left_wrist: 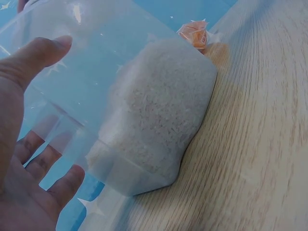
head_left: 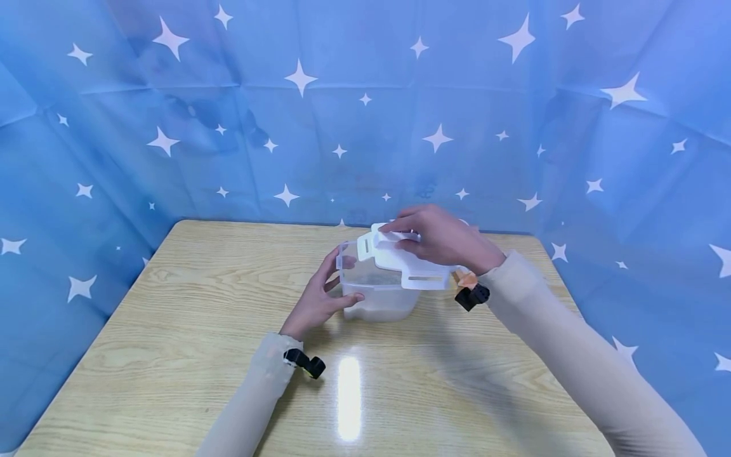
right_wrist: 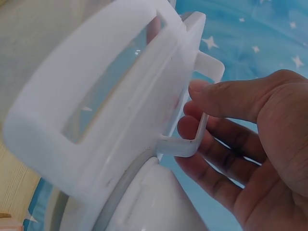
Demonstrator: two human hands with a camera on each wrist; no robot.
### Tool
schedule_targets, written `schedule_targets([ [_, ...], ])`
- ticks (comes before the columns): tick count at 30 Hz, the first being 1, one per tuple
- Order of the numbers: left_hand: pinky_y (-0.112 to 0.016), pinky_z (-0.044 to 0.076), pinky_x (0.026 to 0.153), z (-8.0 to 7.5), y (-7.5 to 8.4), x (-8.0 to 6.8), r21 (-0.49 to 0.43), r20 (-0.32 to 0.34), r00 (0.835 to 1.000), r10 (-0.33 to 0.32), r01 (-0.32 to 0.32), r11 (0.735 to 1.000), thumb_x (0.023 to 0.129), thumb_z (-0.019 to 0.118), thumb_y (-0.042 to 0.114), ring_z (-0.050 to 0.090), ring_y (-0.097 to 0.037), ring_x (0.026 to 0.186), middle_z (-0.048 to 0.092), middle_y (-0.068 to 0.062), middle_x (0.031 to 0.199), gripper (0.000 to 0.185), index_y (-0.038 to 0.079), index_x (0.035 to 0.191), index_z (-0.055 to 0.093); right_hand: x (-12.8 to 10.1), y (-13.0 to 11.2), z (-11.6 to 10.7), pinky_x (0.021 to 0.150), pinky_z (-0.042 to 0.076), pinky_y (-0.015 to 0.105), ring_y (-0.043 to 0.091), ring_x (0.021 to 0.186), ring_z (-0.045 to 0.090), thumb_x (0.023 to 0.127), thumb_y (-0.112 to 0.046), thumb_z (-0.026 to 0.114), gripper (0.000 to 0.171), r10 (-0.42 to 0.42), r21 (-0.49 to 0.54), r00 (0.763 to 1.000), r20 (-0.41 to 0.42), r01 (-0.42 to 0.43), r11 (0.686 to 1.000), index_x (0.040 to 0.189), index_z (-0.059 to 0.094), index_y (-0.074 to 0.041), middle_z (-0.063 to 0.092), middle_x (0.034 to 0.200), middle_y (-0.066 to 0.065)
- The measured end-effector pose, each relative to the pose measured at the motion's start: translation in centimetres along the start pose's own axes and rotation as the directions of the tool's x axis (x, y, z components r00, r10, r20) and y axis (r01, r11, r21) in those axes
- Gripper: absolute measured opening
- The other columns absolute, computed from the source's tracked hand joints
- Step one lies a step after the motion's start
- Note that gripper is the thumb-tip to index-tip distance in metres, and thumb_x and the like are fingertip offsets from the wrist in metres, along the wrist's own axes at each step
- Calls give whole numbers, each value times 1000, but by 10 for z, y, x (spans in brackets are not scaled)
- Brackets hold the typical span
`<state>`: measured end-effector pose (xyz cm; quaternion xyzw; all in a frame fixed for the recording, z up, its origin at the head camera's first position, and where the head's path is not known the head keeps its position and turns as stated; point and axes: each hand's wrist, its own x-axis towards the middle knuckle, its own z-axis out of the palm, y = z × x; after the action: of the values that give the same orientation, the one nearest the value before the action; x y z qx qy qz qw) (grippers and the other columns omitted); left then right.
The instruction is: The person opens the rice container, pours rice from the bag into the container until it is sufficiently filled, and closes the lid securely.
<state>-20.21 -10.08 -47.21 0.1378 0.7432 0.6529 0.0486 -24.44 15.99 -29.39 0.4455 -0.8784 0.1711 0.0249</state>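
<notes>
A clear plastic container (head_left: pixel 381 306) stands on the table, with white rice (left_wrist: pixel 161 110) in its lower part showing through the wall. My left hand (head_left: pixel 320 297) grips the container's left side, thumb on the near wall and fingers around the far side. Over the container's right part my right hand (head_left: pixel 442 238) holds a white lid (head_left: pixel 395 259), pinching its raised handle (right_wrist: pixel 180 146) between thumb and fingers. The lid is tilted, and its slotted side flaps hang unfastened. The container's opening shows at the left.
An orange item in clear wrapping (left_wrist: pixel 194 34) lies on the table to the container's right, partly behind my right wrist in the head view. A white rounded piece (right_wrist: pixel 156 197) shows below the lid. A blue star-patterned curtain (head_left: pixel 365 127) encloses the wooden table (head_left: pixel 188 330).
</notes>
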Motion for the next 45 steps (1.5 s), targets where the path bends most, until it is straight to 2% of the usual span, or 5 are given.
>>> schedule_targets([
  [5,-51,38,124,0,1,0,0,2,1000,7,-7,1000,81,89,30,44,-18,146,52,7,146,98,53,155,28,8,-3,2,73,57,31,18,86,68,91,-3,75,38,-18,2,1000,21,18,1000,127,73,-12,75,108,5],
  [15,-50,38,123,0,-2,0,24,-3,1000,13,-13,1000,82,88,33,39,-15,149,43,13,157,98,53,155,26,25,-14,5,81,63,35,22,95,74,91,-6,76,34,-42,-26,997,71,44,999,124,75,-10,76,112,8],
  [24,-51,37,124,0,-2,-1,19,3,1000,16,-16,1000,83,88,31,41,-18,147,46,10,154,95,50,154,28,36,-21,12,75,63,32,19,87,71,92,-5,74,32,-61,-16,993,98,63,998,124,75,-8,75,102,9],
  [34,-49,38,124,-1,-3,0,15,4,1000,13,-13,1000,82,88,34,39,-16,149,44,13,154,93,49,153,31,43,-27,19,82,64,33,20,96,74,93,-7,73,32,-33,-10,992,119,34,999,125,74,-9,75,110,8],
  [45,-47,38,124,-1,-3,-1,18,3,1000,28,-28,999,81,88,37,40,-14,147,44,15,154,93,48,154,31,45,-34,23,78,62,32,19,94,71,93,-9,74,33,-25,-1,991,133,25,1000,126,74,-9,75,110,9],
])
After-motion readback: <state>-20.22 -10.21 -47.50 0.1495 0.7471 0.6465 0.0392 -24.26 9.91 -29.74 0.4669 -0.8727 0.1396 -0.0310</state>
